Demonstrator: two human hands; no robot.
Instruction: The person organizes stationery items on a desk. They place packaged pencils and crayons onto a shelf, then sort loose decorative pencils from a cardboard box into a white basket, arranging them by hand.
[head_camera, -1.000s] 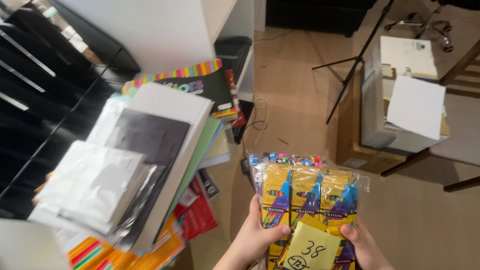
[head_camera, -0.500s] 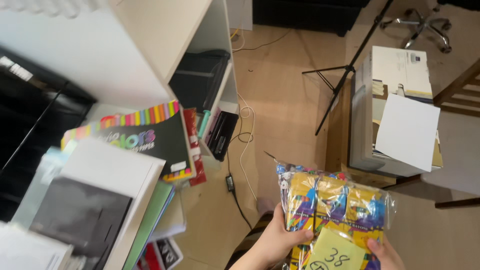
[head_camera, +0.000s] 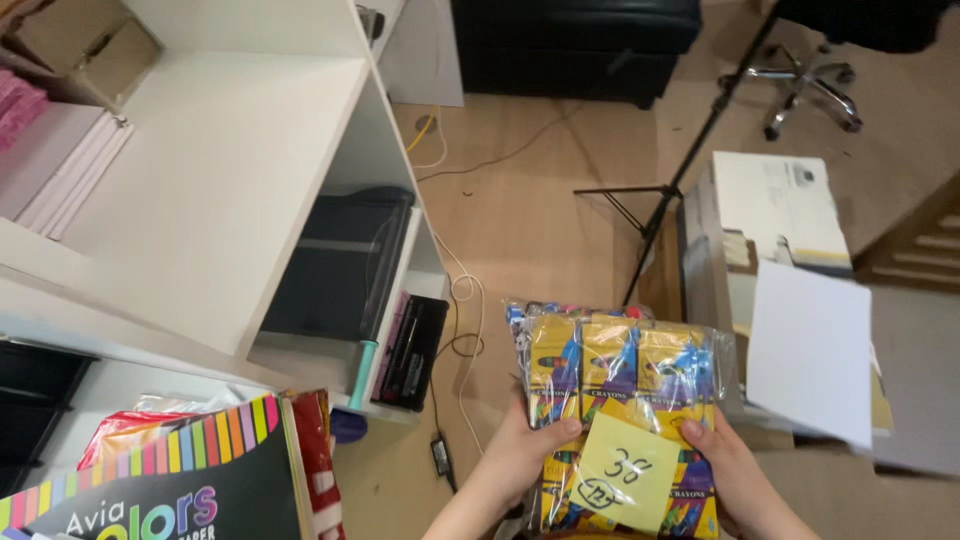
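Since the earlier frame the view has tipped up: the stacked paper pads have slid away to the lower left, and the white shelf unit (head_camera: 215, 200) now fills that side, while the crayon bundle (head_camera: 620, 385) has stayed between both hands.

Head view — the left hand (head_camera: 520, 455) is closed on the bundle's left edge, thumb across the front; the right hand (head_camera: 725, 470) is closed on its right edge. The bundle's long axis runs away from the fingers, up the frame, its top pointing out over the floor. It is a clear bag of yellow crayon boxes with a yellow sticky note (head_camera: 625, 470) stuck between the two thumbs. Both hands are equally near — the shelf lies to the left of the left fingers.
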